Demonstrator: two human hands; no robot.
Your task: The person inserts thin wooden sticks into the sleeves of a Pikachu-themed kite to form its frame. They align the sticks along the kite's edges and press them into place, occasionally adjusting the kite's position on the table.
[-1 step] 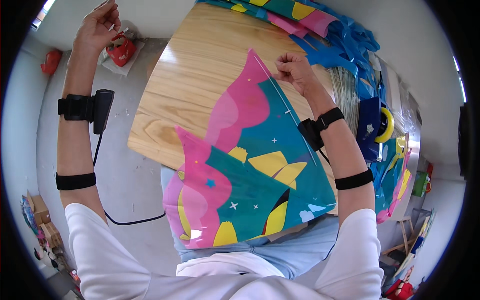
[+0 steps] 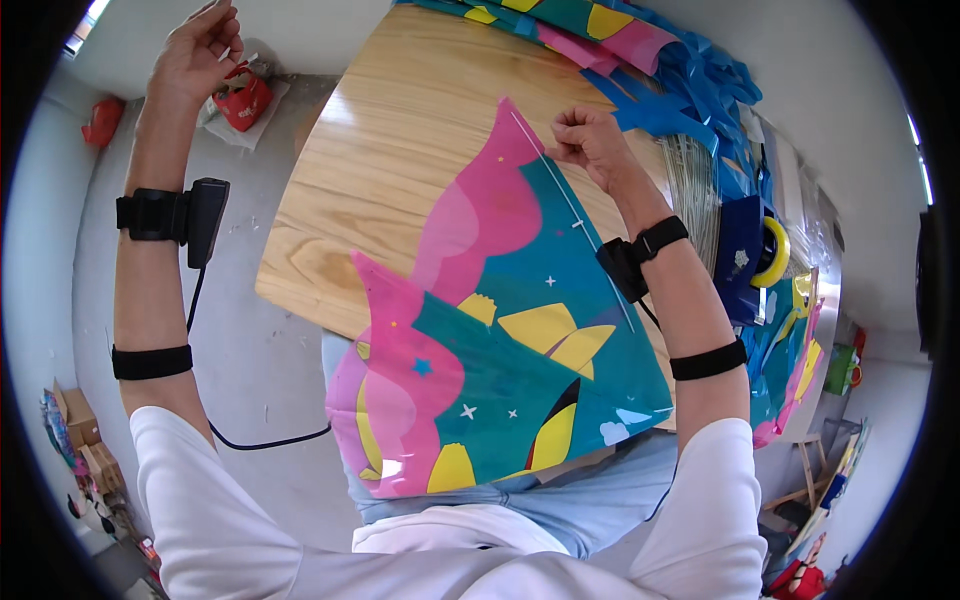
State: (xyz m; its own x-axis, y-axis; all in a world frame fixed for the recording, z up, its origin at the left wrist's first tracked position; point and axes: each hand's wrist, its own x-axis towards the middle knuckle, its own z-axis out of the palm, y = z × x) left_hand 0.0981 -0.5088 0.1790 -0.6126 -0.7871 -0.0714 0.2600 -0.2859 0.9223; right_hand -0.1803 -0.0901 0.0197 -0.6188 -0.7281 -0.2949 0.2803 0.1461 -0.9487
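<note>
A thin printed kite sheet [image 2: 520,220] in pink, teal and yellow lies partly on the table and hangs over my lap, with two pointed pink corners. A slim white rod [image 2: 553,175] runs along its right edge. My right hand [image 2: 592,145] is closed in a pinch beside that edge, near the upper corner; what its fingers hold, if anything, I cannot make out. Far off to the upper left, beyond the table's side, my left hand [image 2: 200,50] is raised with curled fingers. A tiny pale bit shows at its fingertips, too small to name.
The wooden table [image 2: 350,200] has more printed sheets [image 2: 600,25] and blue strips [image 2: 715,75] at the back right. A bundle of thin rods [image 2: 692,190], a blue box [image 2: 738,250] and a yellow tape roll [image 2: 771,252] stand at right. Red bags [image 2: 242,100] rest on the floor.
</note>
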